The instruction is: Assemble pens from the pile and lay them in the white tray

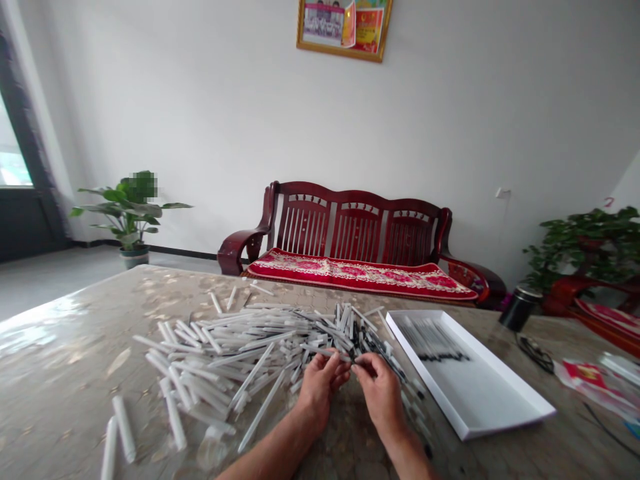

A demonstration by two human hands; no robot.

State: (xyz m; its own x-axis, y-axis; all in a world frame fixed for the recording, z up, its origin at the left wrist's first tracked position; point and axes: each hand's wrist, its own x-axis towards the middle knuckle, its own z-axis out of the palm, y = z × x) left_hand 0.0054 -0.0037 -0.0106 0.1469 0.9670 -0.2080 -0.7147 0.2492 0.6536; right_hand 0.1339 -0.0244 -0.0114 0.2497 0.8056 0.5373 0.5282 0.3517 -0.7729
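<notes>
Over the near edge of a loose pile [240, 340], a slender pale tube [325, 351] is pinched in the left hand [319, 385], its dark end seemingly nipped by the right hand [381, 389]. If either pinch were loosened, the tube could be lost among lookalikes. In the white box [487, 387], dark-tipped pens [434, 337] are laid in a row.

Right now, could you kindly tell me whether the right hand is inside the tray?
No, the right hand is beside the left hand, to the left of the tray.
</notes>
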